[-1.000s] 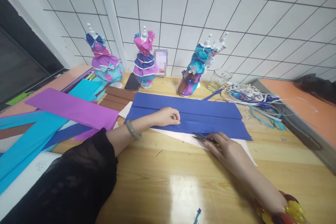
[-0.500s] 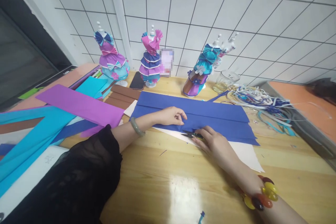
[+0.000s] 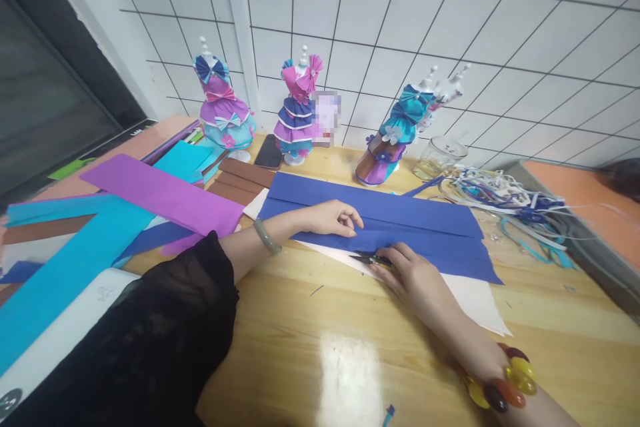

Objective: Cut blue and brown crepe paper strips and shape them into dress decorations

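Note:
A wide blue sheet (image 3: 420, 213) with fold lines, like crepe paper or cloth, lies across the table over a white sheet (image 3: 473, 297). My left hand (image 3: 334, 218) rests on the blue sheet near its front edge, fingers loosely curled and thumb apart, with nothing visible in them. At the front edge my right hand (image 3: 413, 273) is closed around a small pair of scissors (image 3: 373, 259). Their dark blades point left, by the white sheet's edge; most of the handles are hidden under my fingers.
Purple strips (image 3: 163, 190), turquoise strips (image 3: 100, 247) and brown sheets (image 3: 240, 180) lie to the left. Dressed miniature mannequins (image 3: 227, 113) stand along the wall beside a phone (image 3: 270, 151). At right are a glass jar (image 3: 440, 155) and tangled ribbon scraps (image 3: 495, 190).
The view has shifted slightly, so everything on the table sits a little further right. The scissor blades look closer together. Both hands stay in nearly the same place on the sheets.

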A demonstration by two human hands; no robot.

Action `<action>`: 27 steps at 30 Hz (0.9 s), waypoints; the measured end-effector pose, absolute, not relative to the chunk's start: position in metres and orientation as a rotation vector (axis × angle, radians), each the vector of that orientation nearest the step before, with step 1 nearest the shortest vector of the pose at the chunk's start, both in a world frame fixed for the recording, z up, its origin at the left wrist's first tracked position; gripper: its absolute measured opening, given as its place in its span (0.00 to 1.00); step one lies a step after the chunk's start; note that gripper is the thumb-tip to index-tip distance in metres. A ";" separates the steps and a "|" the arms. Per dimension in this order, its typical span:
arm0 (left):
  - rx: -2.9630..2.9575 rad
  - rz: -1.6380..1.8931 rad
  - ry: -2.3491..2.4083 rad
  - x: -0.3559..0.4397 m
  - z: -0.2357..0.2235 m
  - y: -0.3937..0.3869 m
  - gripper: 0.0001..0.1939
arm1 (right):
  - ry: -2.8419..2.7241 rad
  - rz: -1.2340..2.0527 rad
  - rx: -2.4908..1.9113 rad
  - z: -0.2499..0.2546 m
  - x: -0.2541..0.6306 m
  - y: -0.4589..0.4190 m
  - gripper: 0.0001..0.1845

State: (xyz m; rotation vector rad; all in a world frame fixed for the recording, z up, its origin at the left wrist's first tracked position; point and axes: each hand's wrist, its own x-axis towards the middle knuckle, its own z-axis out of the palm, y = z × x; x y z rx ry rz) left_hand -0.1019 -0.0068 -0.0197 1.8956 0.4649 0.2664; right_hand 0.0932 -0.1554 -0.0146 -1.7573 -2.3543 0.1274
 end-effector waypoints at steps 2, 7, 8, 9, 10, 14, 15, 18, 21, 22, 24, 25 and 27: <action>1.890 0.262 0.472 -0.102 -0.020 -0.007 0.16 | -2.362 0.133 -1.744 -0.014 0.088 -0.152 0.18; 2.038 0.233 0.507 -0.101 -0.016 -0.009 0.16 | -2.377 0.132 -1.700 -0.013 0.078 -0.146 0.17; 2.091 0.216 0.515 -0.102 -0.014 -0.009 0.17 | -2.381 0.131 -1.694 -0.013 0.077 -0.145 0.17; 2.149 0.193 0.528 -0.103 -0.011 -0.009 0.17 | -2.385 0.133 -1.688 -0.013 0.076 -0.144 0.17; 2.207 0.162 0.552 -0.104 -0.009 -0.008 0.18 | -2.385 0.133 -1.682 -0.014 0.075 -0.144 0.17; 2.362 0.016 0.654 -0.113 0.001 -0.003 0.21 | -2.382 0.149 -1.668 -0.015 0.074 -0.142 0.16; 2.371 -0.011 0.652 -0.114 0.002 -0.002 0.21 | -2.379 0.156 -1.671 -0.015 0.074 -0.141 0.16; 2.356 -0.045 0.615 -0.118 0.002 0.002 0.21 | -2.372 0.168 -1.675 -0.015 0.072 -0.140 0.16; 2.324 -0.053 0.586 -0.119 -0.001 0.004 0.22 | -2.384 0.179 -1.668 -0.014 0.070 -0.139 0.16; 2.317 -0.052 0.575 -0.119 -0.002 0.005 0.22 | -2.389 0.184 -1.669 -0.013 0.068 -0.138 0.16; 2.312 -0.050 0.556 -0.119 -0.003 0.005 0.22 | -2.398 0.193 -1.674 -0.013 0.066 -0.137 0.16; 2.311 -0.048 0.548 -0.119 -0.003 0.006 0.22 | -2.400 0.197 -1.677 -0.013 0.065 -0.137 0.16; 2.306 -0.046 0.537 -0.119 -0.004 0.007 0.22 | -2.399 0.199 -1.677 -0.013 0.064 -0.136 0.16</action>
